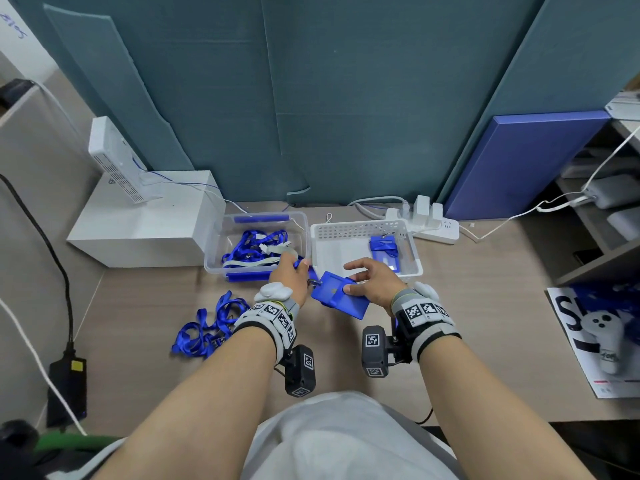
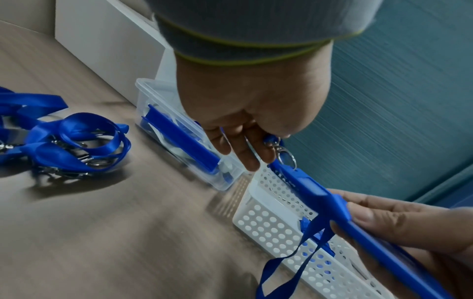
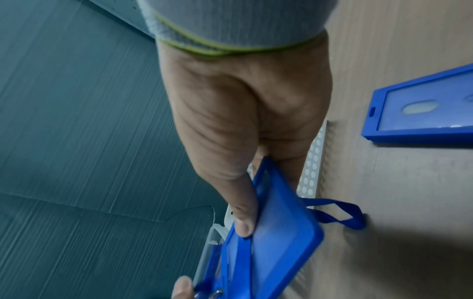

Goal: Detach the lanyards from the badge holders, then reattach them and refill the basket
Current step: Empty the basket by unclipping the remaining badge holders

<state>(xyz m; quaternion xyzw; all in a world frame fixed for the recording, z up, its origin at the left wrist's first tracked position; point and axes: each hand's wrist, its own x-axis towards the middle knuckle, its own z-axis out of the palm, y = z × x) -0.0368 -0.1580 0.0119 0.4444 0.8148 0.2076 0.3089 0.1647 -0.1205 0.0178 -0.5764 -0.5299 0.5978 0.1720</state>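
Observation:
My right hand (image 1: 353,282) pinches a blue badge holder (image 1: 334,289), thumb on its face (image 3: 276,232), just in front of the white basket (image 1: 363,230). My left hand (image 1: 301,268) pinches the metal clip (image 2: 282,151) of a blue lanyard at the holder's top edge (image 2: 320,198). I cannot tell whether the clip is hooked through the slot. The lanyard's strap (image 2: 294,254) hangs down to the table (image 3: 340,214). Inside the basket lies one holder with a lanyard (image 1: 382,249). More blue holders (image 1: 353,308) lie on the table under my hands, and one shows in the right wrist view (image 3: 422,113).
A clear box (image 1: 214,258) holding several lanyards stands left of the basket. A pile of loose blue lanyards (image 1: 211,327) lies on the table near my left forearm. A white box (image 1: 138,223), a power strip (image 1: 433,223) and a magazine with a controller (image 1: 599,337) ring the work area.

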